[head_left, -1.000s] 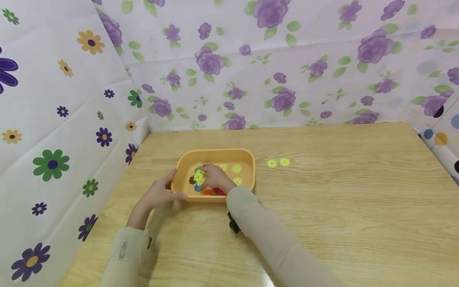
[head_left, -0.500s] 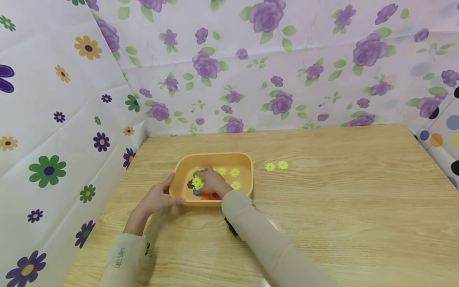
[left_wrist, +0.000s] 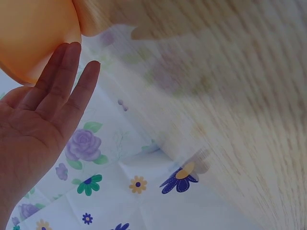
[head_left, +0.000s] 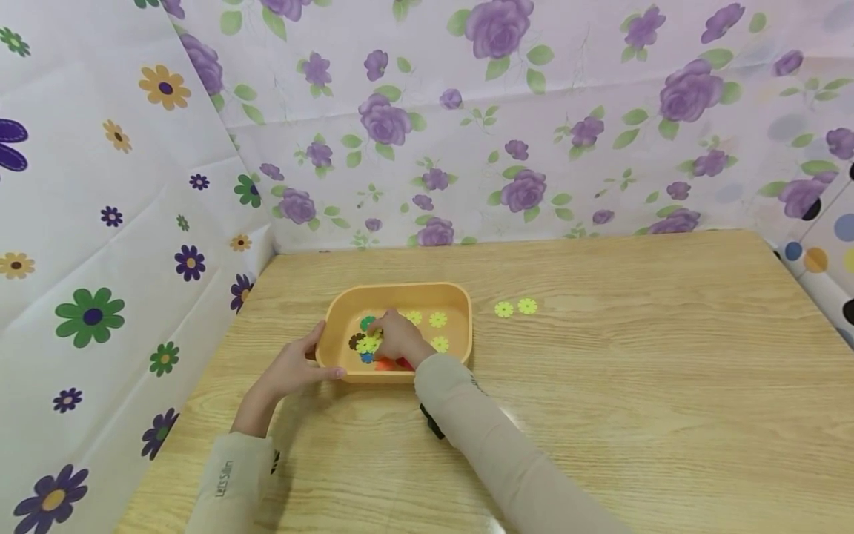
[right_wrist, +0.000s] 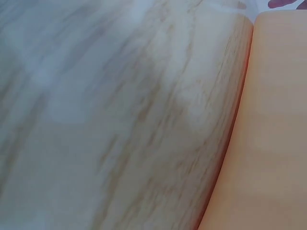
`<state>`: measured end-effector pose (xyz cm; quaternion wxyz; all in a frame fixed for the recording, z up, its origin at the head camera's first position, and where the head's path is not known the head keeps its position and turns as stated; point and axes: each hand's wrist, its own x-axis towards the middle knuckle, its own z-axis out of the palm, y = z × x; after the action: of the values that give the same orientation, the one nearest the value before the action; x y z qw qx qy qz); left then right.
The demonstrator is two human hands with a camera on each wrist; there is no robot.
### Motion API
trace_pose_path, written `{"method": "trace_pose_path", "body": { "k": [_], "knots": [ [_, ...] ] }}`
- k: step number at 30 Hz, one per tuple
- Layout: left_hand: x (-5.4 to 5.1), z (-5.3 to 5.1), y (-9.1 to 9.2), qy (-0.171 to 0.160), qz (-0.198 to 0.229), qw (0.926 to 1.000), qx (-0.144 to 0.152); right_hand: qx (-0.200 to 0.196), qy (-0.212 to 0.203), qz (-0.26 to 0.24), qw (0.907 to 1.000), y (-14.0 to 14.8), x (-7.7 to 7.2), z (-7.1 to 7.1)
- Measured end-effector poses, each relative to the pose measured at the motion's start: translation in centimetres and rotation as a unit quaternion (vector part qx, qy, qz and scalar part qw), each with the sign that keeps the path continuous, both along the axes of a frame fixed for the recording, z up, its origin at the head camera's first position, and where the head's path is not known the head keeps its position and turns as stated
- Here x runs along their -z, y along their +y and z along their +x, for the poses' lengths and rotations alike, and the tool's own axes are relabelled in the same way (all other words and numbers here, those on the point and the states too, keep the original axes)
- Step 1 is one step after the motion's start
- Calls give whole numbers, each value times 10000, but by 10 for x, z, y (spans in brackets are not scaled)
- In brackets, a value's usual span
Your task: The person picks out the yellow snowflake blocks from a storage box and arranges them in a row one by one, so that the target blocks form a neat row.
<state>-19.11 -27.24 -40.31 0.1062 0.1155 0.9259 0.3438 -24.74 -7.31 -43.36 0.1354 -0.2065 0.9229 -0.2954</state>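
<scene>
An orange-yellow plastic tray [head_left: 455, 297] stands on the table. My left hand [head_left: 293, 368] steadies its near left corner, thumb on the front rim. In the left wrist view, the left hand's fingers [left_wrist: 60, 86] lie nearly straight against the tray's outer wall [left_wrist: 33, 38]. My right hand [head_left: 400, 337] reaches down inside, fingertips at a cluster of yellow flower-shaped pieces [head_left: 364, 345]; whether it pinches one is hidden. Around the cluster lie a green piece [head_left: 368, 322], a brown piece [head_left: 356, 341] and a blue piece [head_left: 367, 357]. Red and orange pieces [head_left: 385, 366] show under the hand.
More yellow flower pieces [head_left: 437, 320] lie spread in the tray's right side. Two yellow flower pieces [head_left: 515, 307] sit on the wooden table [head_left: 634, 356] right of the tray. Flowered sheets [head_left: 414, 133] hang behind and at the left. The right wrist view shows table and tray wall [right_wrist: 268, 129].
My right fingertips have shifted among the yellow pieces, whose cluster now sits lower and nearer me. The green piece shows more fully. My left hand stays at the tray's corner.
</scene>
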Motion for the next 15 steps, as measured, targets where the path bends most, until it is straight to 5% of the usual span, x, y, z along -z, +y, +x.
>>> {"method": "trace_pose_path", "body": {
  "k": [9, 15],
  "knots": [
    [1, 1, 0, 3, 51, 10000, -18, 268, -165, -361, 9989, 0, 1, -1],
    [0, 1, 0, -46, 86, 9999, -49, 585, -369, -1125, 9912, 4, -1, -2]
  ]
}}
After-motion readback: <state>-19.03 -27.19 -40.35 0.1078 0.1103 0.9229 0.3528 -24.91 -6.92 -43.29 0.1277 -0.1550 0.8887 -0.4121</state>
